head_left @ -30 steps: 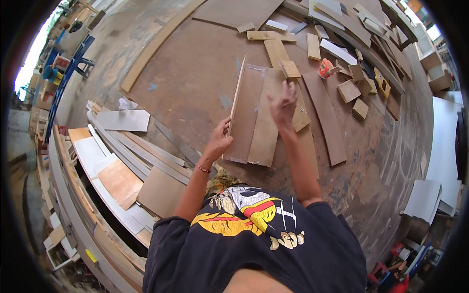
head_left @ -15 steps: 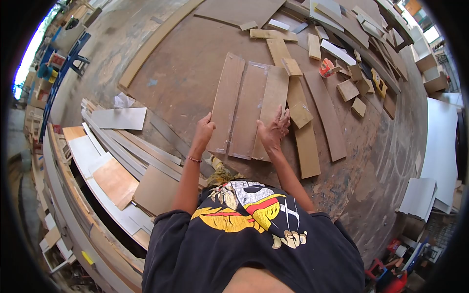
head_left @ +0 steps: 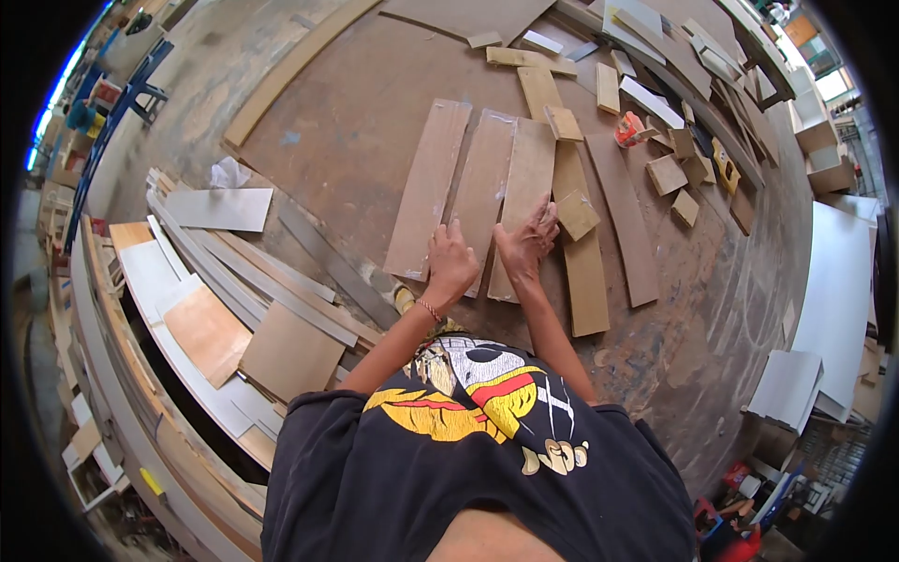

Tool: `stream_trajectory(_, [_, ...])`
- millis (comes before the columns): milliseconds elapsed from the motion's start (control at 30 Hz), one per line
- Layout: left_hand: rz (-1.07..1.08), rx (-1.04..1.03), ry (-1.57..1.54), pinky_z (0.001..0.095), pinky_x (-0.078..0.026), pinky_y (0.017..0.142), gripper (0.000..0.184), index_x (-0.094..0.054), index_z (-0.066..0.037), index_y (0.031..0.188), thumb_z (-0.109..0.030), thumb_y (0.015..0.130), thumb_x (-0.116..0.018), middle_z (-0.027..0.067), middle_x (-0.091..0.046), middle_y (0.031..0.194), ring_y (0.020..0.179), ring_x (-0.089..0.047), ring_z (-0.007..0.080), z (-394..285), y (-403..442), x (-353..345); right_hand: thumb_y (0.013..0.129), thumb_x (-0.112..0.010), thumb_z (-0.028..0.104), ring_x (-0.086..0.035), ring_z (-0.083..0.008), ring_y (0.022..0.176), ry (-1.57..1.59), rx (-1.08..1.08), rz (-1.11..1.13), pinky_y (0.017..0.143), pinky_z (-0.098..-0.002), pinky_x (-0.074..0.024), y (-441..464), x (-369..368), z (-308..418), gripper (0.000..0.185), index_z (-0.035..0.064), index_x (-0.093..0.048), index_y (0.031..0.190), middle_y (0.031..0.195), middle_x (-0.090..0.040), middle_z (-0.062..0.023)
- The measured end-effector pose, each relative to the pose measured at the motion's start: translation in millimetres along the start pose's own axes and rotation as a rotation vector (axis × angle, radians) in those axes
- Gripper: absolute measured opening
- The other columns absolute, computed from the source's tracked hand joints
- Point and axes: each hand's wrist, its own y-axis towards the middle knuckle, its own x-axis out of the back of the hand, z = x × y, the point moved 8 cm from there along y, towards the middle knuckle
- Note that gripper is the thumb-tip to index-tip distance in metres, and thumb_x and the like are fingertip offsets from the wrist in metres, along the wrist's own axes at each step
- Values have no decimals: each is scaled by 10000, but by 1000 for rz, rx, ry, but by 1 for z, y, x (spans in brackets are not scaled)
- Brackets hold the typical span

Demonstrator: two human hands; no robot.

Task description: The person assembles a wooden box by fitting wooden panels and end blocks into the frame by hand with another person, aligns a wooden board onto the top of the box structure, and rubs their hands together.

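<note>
Three flat wooden boards lie side by side on the brown work surface: a left board (head_left: 423, 187), a middle board (head_left: 483, 169) and a right board (head_left: 531, 159). Whitish smears mark the ends and edges of the left and middle ones. My left hand (head_left: 452, 259) is closed, its fingers curled at the near part of the middle board, over the gap beside the left board. Across the right board, my right hand (head_left: 526, 242) has its thumb at one long edge and its fingers at the other. Its grip spans the board's width.
Beside the boards runs a row of wood strips (head_left: 587, 290) with small blocks (head_left: 576, 215) on top. A long plank (head_left: 623, 220), an orange-red container (head_left: 629, 129) and a yellow tool (head_left: 725, 167) are further right. Stacked panels (head_left: 208, 332) stand at my left.
My left hand has moved right, from the left board's outer edge to the middle board. Gaps between the three boards have widened. My right hand stays on the right board.
</note>
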Motion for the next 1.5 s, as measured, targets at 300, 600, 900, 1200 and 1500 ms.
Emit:
stream_trajectory(300, [-76, 24, -86, 448, -358, 893, 520, -382, 71, 1176, -101, 724, -575, 259, -463, 1073, 1019, -449, 400, 5, 10, 0, 571, -711, 227, -331, -408, 1157, 97, -16, -10, 887, -530, -364, 3, 7, -1, 996, 63, -143, 1373, 1317, -266, -208])
stream_trajectory(600, [232, 284, -408, 396, -377, 892, 413, -504, 75, 1064, -134, 721, -599, 276, -507, 1042, 1028, -474, 389, 8, 16, -26, 572, -706, 231, -333, -403, 1164, 131, 1, -24, 924, -500, -346, 5, 9, -4, 979, 38, -162, 1363, 1313, -279, -211])
stream_trajectory(900, [18, 214, -302, 404, -403, 853, 370, -523, 67, 1034, -103, 709, -573, 261, -537, 975, 959, -512, 374, 6, 20, -33, 559, -713, 235, -348, -398, 1151, 196, 34, -16, 965, -437, -321, 8, 9, -10, 985, 12, -174, 1353, 1288, -306, -216])
stream_trajectory(1200, [-15, 256, -413, 380, -432, 822, 348, -528, 60, 1037, -101, 729, -552, 228, -586, 933, 926, -558, 337, 8, 26, -37, 562, -729, 207, -339, -384, 1176, 305, 83, 24, 997, -423, -296, 5, 13, -6, 986, 2, -174, 1350, 1261, -338, -246])
stream_trajectory(1500, [225, 247, -530, 332, -473, 665, 273, -624, 44, 901, -177, 743, -604, 186, -640, 825, 752, -627, 245, 17, 48, -59, 592, -736, 153, -384, -320, 1181, 615, 135, 134, 981, -372, -346, 15, 13, -18, 960, -30, -176, 1351, 1268, -352, -234])
